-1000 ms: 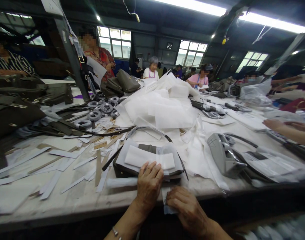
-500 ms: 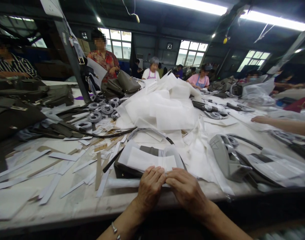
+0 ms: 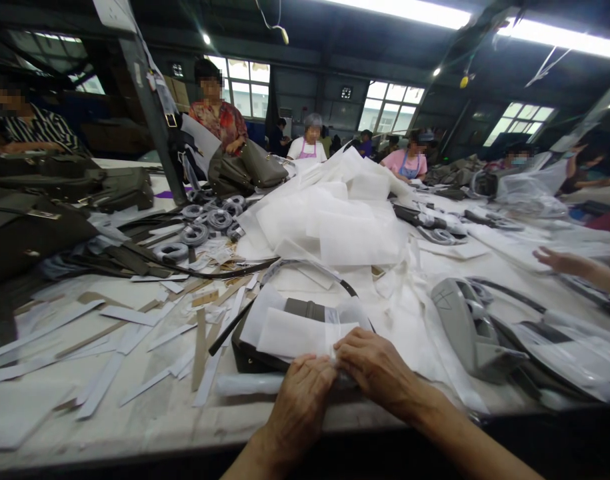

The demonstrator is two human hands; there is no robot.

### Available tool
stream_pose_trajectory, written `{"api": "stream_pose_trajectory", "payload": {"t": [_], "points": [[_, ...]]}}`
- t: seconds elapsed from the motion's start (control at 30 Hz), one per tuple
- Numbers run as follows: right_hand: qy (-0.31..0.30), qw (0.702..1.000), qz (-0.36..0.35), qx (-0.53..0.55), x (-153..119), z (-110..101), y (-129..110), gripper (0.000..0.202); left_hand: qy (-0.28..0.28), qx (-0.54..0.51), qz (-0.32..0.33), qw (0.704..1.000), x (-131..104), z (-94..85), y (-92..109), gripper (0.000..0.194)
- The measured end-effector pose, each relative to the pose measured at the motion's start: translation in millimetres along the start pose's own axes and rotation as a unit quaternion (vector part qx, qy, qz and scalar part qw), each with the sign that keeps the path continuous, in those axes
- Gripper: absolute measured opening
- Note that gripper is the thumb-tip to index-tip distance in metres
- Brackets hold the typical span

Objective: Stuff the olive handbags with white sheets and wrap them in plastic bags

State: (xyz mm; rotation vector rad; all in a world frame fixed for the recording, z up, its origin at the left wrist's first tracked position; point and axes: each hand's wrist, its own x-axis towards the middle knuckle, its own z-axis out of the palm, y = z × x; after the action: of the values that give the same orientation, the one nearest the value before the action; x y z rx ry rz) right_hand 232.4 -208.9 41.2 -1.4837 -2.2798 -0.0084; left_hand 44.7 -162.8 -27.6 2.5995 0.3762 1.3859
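A dark olive handbag point(image 3: 243, 351) lies at the table's near edge, its strap looped behind it. White wrapping sheets point(image 3: 289, 332) cover most of it, and a grey-green patch point(image 3: 305, 309) shows between them. My left hand point(image 3: 305, 393) is closed at the front edge of the sheet, fingers bent over it. Close beside it, my right hand point(image 3: 379, 370) pinches the sheet near a clear shiny strip point(image 3: 333, 327). Both sets of fingertips nearly meet, and what lies under them is hidden. A pale rolled tube point(image 3: 247, 385) sits in front of the bag.
A heap of white sheets point(image 3: 329, 213) rises behind the bag. Paper strips point(image 3: 105, 383) litter the left, near wrapped strap coils point(image 3: 219, 219). A grey-green bag point(image 3: 462, 333) stands at right; beyond it reaches a co-worker's hand point(image 3: 559, 260). Other people work around the table.
My right hand has shifted up slightly over the sheet, and my left hand has dropped a little lower. The co-worker's hand at right has lifted, fingers spread. The view has swung slightly left.
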Motion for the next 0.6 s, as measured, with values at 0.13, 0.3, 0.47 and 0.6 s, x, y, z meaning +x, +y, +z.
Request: {"api": "stream_pose_trajectory", "payload": {"t": [0.13,0.3,0.47,0.6], "points": [[0.025,0.997,0.061,0.035,-6,8,-1,0.027,-0.058,0.003,0.009,0.998,2,-10.6,4,0.031],[0.017,0.985,0.153,0.082,-6,14,4,0.019,-0.082,0.048,-0.011,0.995,5,-7.3,7,0.032],[-0.025,0.962,0.250,0.108,4,14,10,0.014,-0.053,0.067,-0.005,0.996,4,-1.1,7,0.030],[-0.015,0.952,0.283,0.117,5,16,10,0.011,-0.038,0.093,0.005,0.995,0,1.3,6,0.035]]}}
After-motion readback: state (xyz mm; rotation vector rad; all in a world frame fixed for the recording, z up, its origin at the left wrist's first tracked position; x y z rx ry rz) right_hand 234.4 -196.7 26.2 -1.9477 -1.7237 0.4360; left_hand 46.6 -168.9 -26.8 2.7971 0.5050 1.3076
